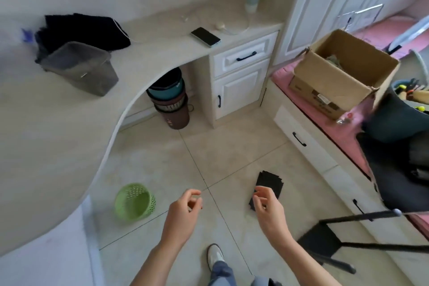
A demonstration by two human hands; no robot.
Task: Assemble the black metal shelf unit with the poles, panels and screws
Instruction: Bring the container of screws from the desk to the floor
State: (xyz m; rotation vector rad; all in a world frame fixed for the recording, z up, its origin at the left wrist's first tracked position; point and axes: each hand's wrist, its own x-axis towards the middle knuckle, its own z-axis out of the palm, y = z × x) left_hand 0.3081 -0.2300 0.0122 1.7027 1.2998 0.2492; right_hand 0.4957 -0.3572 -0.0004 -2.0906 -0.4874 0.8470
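Note:
A stack of black panels (270, 183) lies on the tiled floor ahead, slightly right. My right hand (269, 206) hovers above its near end with fingers curled apart and nothing in them. My left hand (183, 211) hangs to the left over bare tiles, fingers loosely curled, holding nothing. At the lower right, black poles joined to a black panel (362, 242) make a partly built frame lying on its side on the floor. A small clear bag (344, 121), perhaps of screws, rests on the pink cushion; I cannot make out its contents.
A curved beige desk (58, 134) fills the left, with a grey bin (81, 68) and a phone (205, 36) on it. A green basket (134, 201) lies on the floor. Stacked buckets (170, 102) stand under the desk. An open cardboard box (343, 74) sits on the pink bench.

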